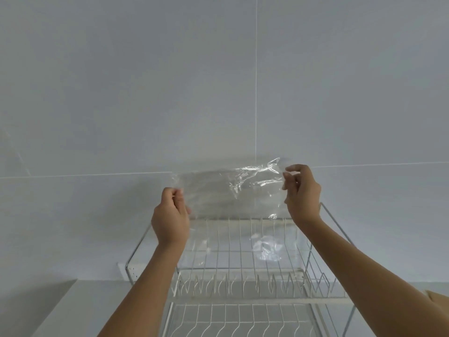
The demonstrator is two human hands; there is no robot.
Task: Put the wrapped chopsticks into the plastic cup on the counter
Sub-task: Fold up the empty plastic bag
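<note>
I hold a clear plastic bag [230, 190] stretched out in the air in front of the wall, above the dish rack. My left hand [171, 220] pinches its left edge and my right hand [301, 190] pinches its upper right corner. The film is crinkled near the right hand, and its lower part hangs down over the rack. Faint long shapes show through the bag; I cannot tell what they are. No plastic cup is in view, and no wrapped chopsticks are clearly seen.
A white wire dish rack [243, 283] with two tiers stands against the grey tiled wall [218, 81] below my hands. A strip of light counter [56, 310] shows at the lower left. A tan object [437, 297] peeks in at the right edge.
</note>
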